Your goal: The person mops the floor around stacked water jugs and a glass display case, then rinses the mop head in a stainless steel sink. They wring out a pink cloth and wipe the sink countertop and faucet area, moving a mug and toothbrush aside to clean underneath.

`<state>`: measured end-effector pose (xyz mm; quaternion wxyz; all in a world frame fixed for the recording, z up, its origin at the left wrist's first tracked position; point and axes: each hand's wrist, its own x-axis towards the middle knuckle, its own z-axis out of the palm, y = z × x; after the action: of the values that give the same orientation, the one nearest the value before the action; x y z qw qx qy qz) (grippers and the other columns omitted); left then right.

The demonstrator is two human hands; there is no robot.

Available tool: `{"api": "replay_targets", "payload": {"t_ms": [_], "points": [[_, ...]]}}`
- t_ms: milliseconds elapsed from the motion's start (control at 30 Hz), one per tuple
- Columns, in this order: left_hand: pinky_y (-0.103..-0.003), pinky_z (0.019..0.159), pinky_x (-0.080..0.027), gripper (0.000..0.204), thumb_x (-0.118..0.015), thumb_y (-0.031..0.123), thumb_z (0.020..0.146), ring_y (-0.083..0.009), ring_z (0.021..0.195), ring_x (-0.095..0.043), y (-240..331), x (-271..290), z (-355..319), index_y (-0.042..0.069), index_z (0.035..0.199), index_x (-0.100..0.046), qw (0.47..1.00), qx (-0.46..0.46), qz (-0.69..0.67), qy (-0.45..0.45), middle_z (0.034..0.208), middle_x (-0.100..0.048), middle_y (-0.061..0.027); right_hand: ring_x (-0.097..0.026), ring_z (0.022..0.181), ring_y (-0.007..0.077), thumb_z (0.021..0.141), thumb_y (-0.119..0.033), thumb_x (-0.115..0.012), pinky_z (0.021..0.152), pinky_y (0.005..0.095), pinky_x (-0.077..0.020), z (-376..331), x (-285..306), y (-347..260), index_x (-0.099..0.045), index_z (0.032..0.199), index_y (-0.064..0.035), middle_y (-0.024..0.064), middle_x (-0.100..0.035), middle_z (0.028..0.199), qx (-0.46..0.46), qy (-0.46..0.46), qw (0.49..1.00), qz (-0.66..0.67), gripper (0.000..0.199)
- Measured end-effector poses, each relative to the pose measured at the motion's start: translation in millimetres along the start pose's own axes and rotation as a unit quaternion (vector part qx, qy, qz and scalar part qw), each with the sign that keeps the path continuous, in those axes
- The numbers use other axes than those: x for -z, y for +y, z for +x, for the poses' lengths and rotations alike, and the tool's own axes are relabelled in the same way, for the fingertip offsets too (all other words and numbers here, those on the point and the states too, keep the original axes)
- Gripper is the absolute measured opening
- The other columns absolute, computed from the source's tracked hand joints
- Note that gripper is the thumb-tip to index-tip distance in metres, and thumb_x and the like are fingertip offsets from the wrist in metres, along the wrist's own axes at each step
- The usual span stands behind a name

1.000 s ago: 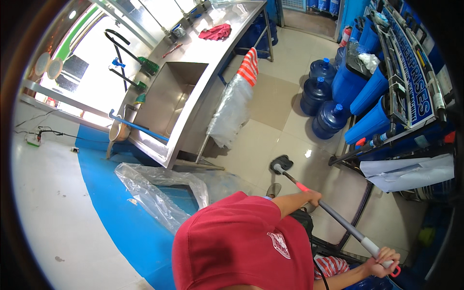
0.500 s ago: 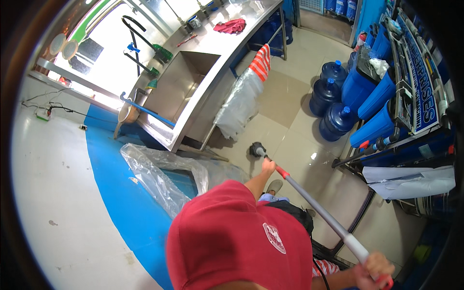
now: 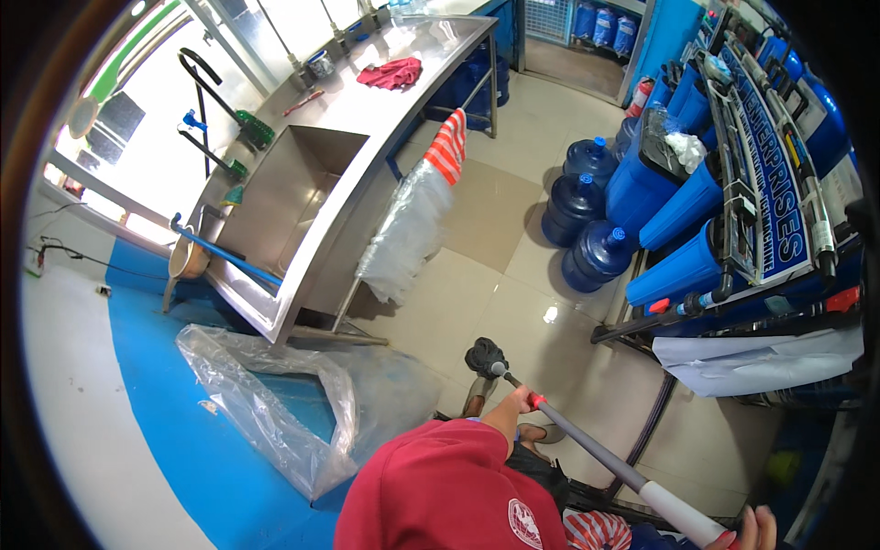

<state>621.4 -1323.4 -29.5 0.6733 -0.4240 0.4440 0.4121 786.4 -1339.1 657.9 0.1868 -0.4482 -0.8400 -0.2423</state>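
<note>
L hand is clenched round the grey pole of a mop just by its red collar, low on the shaft; R hand sits at the bottom edge of view w/ fingers round the white upper end, so both hands grasp the same tool; spread grip like this prob gives leverage for pushing; mop runs diagonally from lower right up to its dark head, which rests on the beige floor tiles just ahead of the person's feet, between the counter and the blue rack; a red shirt fills the lower middle of the frame.

Steel counter stands to the left w/ a deep sink basin sunk in it; basin looks empty, no water visible; red rag lies on the counter top; striped red-white cloth and clear plastic sheeting hang off the counter edge, likely to dry; more clear plastic lies crumpled on the blue floor strip.

Three big blue water jugs stand close together on the tiles, caps on; contents can't be told; blue filter housings sit on the rack at right.
</note>
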Motion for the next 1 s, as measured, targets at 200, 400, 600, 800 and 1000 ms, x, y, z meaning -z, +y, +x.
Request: {"api": "replay_targets", "payload": {"t_ms": [200,400,600,800,1000], "points": [[-0.057,0.069,-0.058,0.025,-0.037,0.012,0.096,-0.0415,0.08,-0.065,-35,-34,14,-0.004,0.114,-0.046,0.982,-0.083,0.171,0.01,0.098,-0.059,-0.0239,-0.061,0.068,0.0199,0.085,-0.034,-0.066,0.062,0.0328,-0.047,-60,-89,-1,-0.057,0.088,-0.0054,0.0068,-0.062,0.077,0.166,-0.294,0.916,-0.218,0.03],[-0.059,0.079,-0.057,0.028,-0.04,0.006,0.095,-0.0383,0.096,-0.064,-86,-50,-35,-0.001,0.122,-0.04,0.983,0.042,0.174,-0.047,0.115,-0.055,-0.0222,-0.072,0.08,0.0296,0.081,-0.015,-0.066,0.07,0.0397,-0.0575,-189,-290,-65,-0.06,0.101,-0.0004,0.015,-0.07,0.088,0.04,-0.602,0.798,-0.015,0.025],[-0.05,0.09,-0.051,0.035,-0.052,0.027,0.101,-0.0324,0.095,-0.058,-5,-32,-65,-0.001,0.12,-0.043,0.901,-0.01,0.287,-0.326,0.113,-0.052,-0.0166,-0.071,0.083,0.0358,0.074,-0.037,-0.078,0.072,0.0423,-0.0568,-148,-410,-111,-0.064,0.096,-0.0003,0.0217,-0.07,0.087,-0.083,-0.678,0.718,0.137,0.044],[-0.06,0.106,-0.035,0.09,-0.05,0.069,0.089,-0.0434,0.141,-0.026,60,8,-125,0.006,0.148,-0.028,0.884,-0.006,0.403,-0.235,0.152,-0.025,-0.0286,-0.052,0.041,0.0133,0.085,-0.025,-0.077,0.036,0.0292,-0.0404,-142,-321,-41,-0.062,0.087,-0.0027,0.0048,-0.057,0.06,-0.34,-0.706,0.504,0.364,0.027],[-0.046,0.081,-0.054,0.069,-0.073,0.06,0.078,-0.0258,0.085,-0.065,162,-23,-157,0.009,0.118,-0.049,0.947,-0.251,-0.047,-0.194,0.097,-0.066,-0.0102,-0.045,0.045,0.0072,0.087,-0.013,-0.074,0.039,0.0247,-0.031,-84,-147,2,-0.062,0.097,-0.0017,-0.0014,-0.051,0.059,-0.393,-0.662,0.493,0.405,0.019]]}}
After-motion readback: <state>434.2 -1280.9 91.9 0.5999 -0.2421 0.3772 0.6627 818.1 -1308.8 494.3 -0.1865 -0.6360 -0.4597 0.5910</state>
